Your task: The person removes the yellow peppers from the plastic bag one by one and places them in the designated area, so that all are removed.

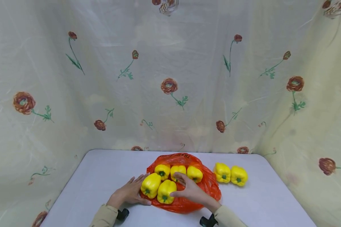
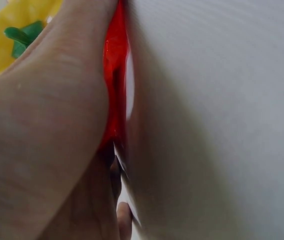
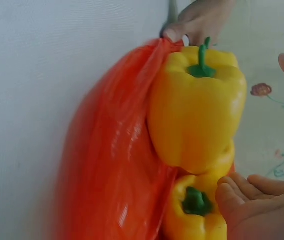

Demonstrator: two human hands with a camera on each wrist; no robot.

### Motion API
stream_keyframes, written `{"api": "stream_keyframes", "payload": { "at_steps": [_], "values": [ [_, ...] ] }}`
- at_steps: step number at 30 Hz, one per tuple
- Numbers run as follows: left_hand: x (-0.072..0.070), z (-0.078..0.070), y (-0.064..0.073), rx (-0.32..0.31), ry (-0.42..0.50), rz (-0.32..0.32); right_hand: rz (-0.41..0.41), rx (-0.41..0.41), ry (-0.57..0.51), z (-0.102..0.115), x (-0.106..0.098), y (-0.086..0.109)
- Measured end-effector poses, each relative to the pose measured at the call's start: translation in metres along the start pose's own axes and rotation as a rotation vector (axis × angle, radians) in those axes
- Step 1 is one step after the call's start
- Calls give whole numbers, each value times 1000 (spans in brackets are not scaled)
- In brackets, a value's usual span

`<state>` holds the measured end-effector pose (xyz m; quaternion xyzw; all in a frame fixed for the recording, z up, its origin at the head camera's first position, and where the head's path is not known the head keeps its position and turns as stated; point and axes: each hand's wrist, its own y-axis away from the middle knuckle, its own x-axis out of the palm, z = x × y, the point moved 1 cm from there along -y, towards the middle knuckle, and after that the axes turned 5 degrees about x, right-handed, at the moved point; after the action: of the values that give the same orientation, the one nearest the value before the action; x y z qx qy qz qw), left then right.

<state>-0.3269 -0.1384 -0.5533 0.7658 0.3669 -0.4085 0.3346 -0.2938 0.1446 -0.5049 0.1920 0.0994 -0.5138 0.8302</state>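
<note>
One hand, the left, is resting at the left edge of the crumpled red bag, fingers stretched out and grasping nothing. Five yellow peppers are lying at the bag, two near and three far; whether they are sitting inside it, I cannot tell. The right hand is hovering over them, thumb and fingers parted, released. Farther right, two more peppers are standing on the white table, still awaiting placement, it seems. The peppers are looking glossy, plump and lobed, with green stems showing.
</note>
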Motion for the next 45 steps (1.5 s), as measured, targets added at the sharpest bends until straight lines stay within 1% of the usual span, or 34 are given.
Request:
{"api": "stream_keyframes", "payload": {
  "at_steps": [6,11,18,25,30,34,40,45],
  "values": [
    [2,3,-1,0,-5,-6,-17,14,30,-3,8,-7],
    [2,3,-1,3,-9,-4,-19,35,52,-11,14,-14],
    [2,2,-1,0,-9,3,-24,55,79,-22,21,-18],
    [4,3,-1,-11,0,4,-40,61,59,-29,26,-21],
    [4,3,0,-18,-2,1,-42,82,80,-31,28,-21],
    [3,2,0,-14,3,-1,-41,98,68,-33,29,-21],
    [2,1,0,2,-11,-7,-62,75,58,-32,27,-21],
    [2,1,-1,1,-17,-7,-72,59,49,-30,23,-21]
  ]
}}
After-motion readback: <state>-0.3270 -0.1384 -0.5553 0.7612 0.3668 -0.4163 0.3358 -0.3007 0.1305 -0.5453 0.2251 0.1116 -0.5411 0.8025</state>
